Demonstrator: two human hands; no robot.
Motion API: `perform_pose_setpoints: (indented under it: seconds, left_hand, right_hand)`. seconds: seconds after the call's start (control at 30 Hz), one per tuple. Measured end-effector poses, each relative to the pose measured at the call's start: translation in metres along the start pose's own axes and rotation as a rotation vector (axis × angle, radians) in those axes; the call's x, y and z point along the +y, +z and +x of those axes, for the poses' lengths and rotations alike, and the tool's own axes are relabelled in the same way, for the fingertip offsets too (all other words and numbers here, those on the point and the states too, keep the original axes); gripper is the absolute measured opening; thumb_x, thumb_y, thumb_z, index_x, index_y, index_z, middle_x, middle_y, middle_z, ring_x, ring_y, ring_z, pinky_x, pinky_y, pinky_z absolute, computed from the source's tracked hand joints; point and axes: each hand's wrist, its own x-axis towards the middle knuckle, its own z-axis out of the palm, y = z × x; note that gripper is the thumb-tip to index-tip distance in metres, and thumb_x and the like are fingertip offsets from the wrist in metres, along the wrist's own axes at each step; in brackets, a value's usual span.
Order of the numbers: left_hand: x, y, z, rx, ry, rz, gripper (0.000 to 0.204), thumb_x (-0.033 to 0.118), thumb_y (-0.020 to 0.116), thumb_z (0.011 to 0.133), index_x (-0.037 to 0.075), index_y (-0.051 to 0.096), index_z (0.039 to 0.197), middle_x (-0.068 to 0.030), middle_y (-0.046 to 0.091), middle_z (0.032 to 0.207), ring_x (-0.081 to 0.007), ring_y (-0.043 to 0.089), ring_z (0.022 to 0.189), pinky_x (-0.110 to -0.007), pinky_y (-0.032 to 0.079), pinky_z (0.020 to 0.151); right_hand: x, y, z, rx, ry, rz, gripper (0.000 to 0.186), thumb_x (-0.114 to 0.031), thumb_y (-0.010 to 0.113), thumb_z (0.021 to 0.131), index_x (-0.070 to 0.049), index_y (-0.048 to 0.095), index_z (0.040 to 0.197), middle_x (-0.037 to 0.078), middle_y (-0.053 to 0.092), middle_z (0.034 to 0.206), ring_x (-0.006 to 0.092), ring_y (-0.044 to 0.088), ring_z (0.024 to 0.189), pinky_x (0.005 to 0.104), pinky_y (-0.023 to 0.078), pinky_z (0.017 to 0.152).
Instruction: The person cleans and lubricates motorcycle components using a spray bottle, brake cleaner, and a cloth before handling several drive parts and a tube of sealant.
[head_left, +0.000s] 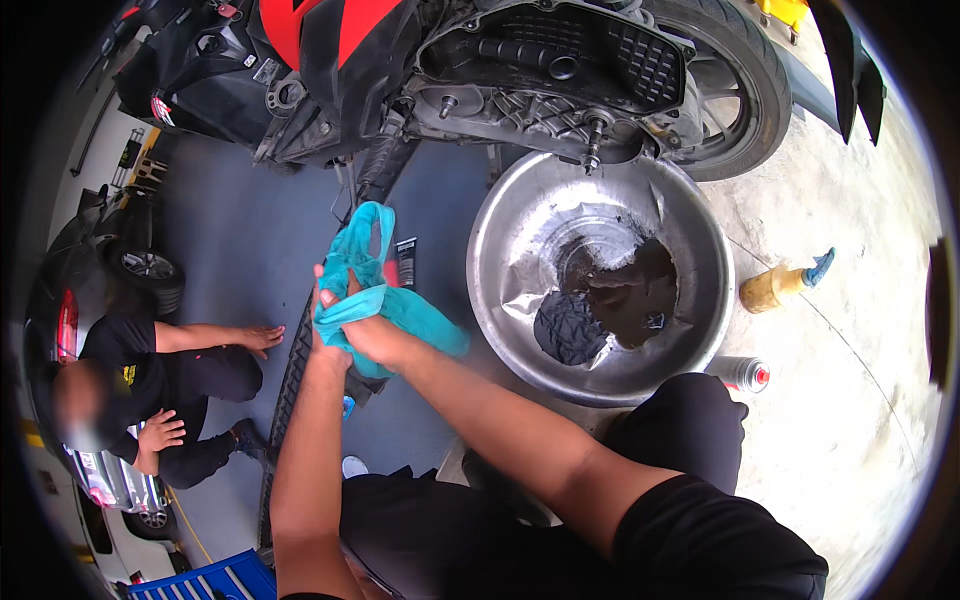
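A teal cloth (400, 312) is bunched and looped around both of my hands, partly hiding the fingers. My left hand (331, 350) grips it from the left side. My right hand (374, 338) is pressed against the left one, its fingers closed in the folds. Loose cloth hangs to the right of my wrists. Just beyond it, a black tube (406, 262) lies on the floor, partly covered. To the right of my hands stands a wide metal basin (490, 300) with dark, oily liquid and a crumpled black cloth (568, 328) in it.
Ahead stands a scooter with an opened engine-side casing (550, 60), a protruding shaft (593, 145) over the basin and a rear wheel (745, 90). Right of the basin are a yellowish bottle (768, 290) and a spray can (742, 374). Another person (185, 375) crouches at the left.
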Motion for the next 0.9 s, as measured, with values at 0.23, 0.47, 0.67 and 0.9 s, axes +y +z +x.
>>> perform_pose_setpoints:
  seconds: [0.23, 0.47, 0.67, 0.9]
  left_hand:
    - [-0.022, 0.061, -0.060, -0.211, 0.145, 0.492, 0.077, 0.055, 0.026, 0.107, 0.000, 0.015, 0.159, -0.0152, 0.018, 0.166, -0.0271, 0.016, 0.154, -0.040, 0.011, 0.125]
    - [0.024, 0.065, -0.047, -0.403, 0.308, 0.923, 0.038, 0.026, 0.053, 0.102, -0.001, 0.062, 0.129, -0.0126, 0.058, 0.139, -0.0233, 0.052, 0.129, -0.038, 0.040, 0.107]
    - [-0.026, -0.004, 0.003, 0.087, 0.602, 0.974, 0.055, 0.028, 0.063, 0.097, 0.004, 0.046, 0.144, -0.0188, 0.048, 0.142, -0.0314, 0.049, 0.129, -0.045, 0.038, 0.110]
    - [-0.006, -0.030, 0.020, 0.207, 0.574, 0.539, 0.024, 0.018, 0.066, 0.092, 0.002, 0.062, 0.110, -0.0045, 0.066, 0.096, -0.0197, 0.066, 0.089, -0.036, 0.054, 0.080]
  right_hand:
    - [-0.026, -0.036, 0.006, 0.347, 0.180, 0.500, 0.059, -0.036, 0.061, 0.100, -0.004, 0.040, 0.144, 0.012, 0.056, 0.129, 0.0248, 0.056, 0.119, 0.0394, 0.045, 0.104]
    - [-0.027, -0.095, 0.027, 0.184, 0.278, 0.850, 0.030, -0.033, 0.047, 0.100, -0.010, 0.067, 0.103, 0.009, 0.068, 0.098, 0.0225, 0.066, 0.086, 0.0404, 0.055, 0.080]
    - [-0.043, -0.041, 0.000, -0.019, 0.557, 0.745, 0.051, -0.052, 0.041, 0.105, -0.011, 0.062, 0.126, 0.011, 0.062, 0.127, 0.0249, 0.058, 0.120, 0.0414, 0.045, 0.102]
    - [-0.045, -0.051, 0.011, -0.224, 0.169, -0.361, 0.054, -0.048, 0.046, 0.105, -0.001, 0.062, 0.124, 0.022, 0.065, 0.120, 0.0336, 0.061, 0.111, 0.0425, 0.046, 0.097]
